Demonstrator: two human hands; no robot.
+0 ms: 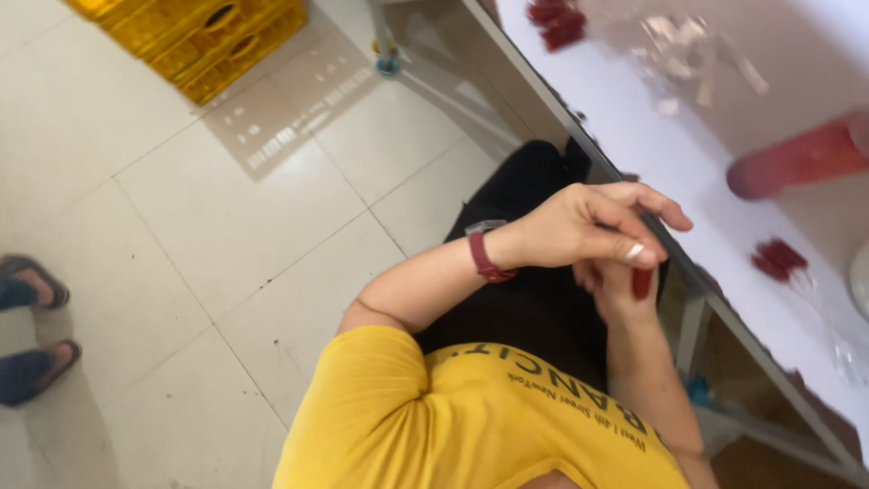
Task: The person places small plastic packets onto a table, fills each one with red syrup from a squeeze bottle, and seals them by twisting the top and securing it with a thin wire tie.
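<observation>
Left hand: we curl it over our right hand — touching.
Right hand: pinches a small red piece beside the white table.

Pale tiled floor, yellow crates, white table at right.

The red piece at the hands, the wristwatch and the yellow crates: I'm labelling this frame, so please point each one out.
Red piece (642,282), head view: on its lower end, showing below the fingers.
Wristwatch (484,249), head view: on the red strap around the left wrist.
Yellow crates (204,36), head view: on the side wall of the stack.
</observation>
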